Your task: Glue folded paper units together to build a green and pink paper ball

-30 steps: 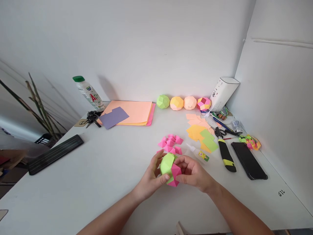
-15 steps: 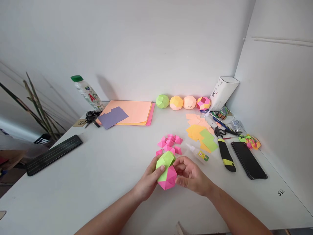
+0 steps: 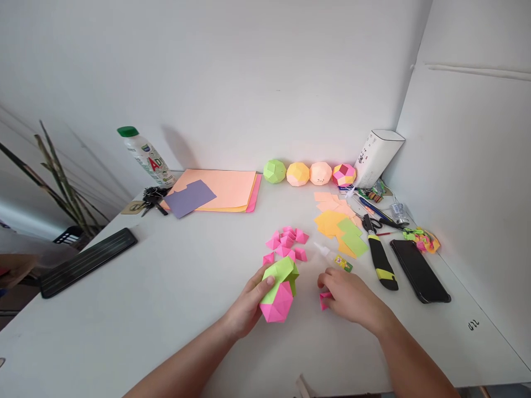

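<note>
My left hand (image 3: pixel 248 305) is wrapped round a green-and-pink folded paper ball (image 3: pixel 277 303), thumb on its green part. The ball's right side has an opening among the green faces. To the right, low over the table, my right hand (image 3: pixel 350 296) pinches a small pink folded paper piece (image 3: pixel 324 300), partly hidden by the fingers. Beyond the ball lie several similar pink paper pieces (image 3: pixel 287 240) in a loose group. A small glue bottle (image 3: pixel 334 257) lies on its side just past my right hand.
Finished paper balls (image 3: pixel 297 174) line the wall. Paper sheets (image 3: pixel 226 188) and a white bottle (image 3: pixel 149 160) stand back left. Cut paper (image 3: pixel 334 221), a utility knife (image 3: pixel 381 262) and a phone (image 3: pixel 420 271) lie right. A dark flat bar (image 3: pixel 89 262) lies at the left edge.
My right hand has left the paper ball and moved right and down to the table, where a pink piece now shows in its fingers. My left hand has turned the ball slightly.
</note>
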The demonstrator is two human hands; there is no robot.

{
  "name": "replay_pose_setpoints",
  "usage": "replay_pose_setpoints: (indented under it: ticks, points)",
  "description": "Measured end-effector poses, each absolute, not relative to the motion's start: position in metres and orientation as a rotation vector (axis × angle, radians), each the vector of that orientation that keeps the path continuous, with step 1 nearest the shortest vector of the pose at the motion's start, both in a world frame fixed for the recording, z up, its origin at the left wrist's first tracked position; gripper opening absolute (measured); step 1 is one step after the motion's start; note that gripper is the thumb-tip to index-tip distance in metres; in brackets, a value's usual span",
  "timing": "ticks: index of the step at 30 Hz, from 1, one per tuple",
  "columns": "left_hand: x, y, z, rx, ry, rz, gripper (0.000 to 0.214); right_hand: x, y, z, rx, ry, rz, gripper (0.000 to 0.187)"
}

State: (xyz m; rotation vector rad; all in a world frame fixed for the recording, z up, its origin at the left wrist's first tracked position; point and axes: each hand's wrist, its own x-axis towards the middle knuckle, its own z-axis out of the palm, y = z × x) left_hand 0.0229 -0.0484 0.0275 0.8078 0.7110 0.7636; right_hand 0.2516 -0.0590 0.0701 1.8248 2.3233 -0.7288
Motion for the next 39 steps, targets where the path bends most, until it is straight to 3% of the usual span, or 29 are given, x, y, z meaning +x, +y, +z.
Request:
replay_pose_setpoints:
  ticks: [4, 11, 15, 21, 39]
  points:
    - [0.023, -0.049, 0.029, 0.848, 0.687, 0.76, 0.045, 0.25, -0.057, 0.063, 1.897, 2.399, -0.937, 0.024]
    - [0.024, -0.051, 0.031, 0.869, 0.631, 0.791, 0.051, 0.247, -0.051, 0.063, 1.959, 2.137, -2.276, 0.012]
    - [0.024, -0.053, 0.031, 0.82, 0.562, 0.836, 0.052, 0.244, -0.048, 0.065, 1.759, 2.035, -2.708, 0.016]
    - [0.024, -0.051, 0.032, 0.739, 0.516, 0.914, 0.055, 0.238, -0.051, 0.061, 1.698, 1.855, -2.857, 0.03]
    - [0.024, -0.047, 0.035, 0.612, 0.51, 0.888, 0.055, 0.216, -0.05, 0.039, 1.787, 1.373, -3.192, 0.028]
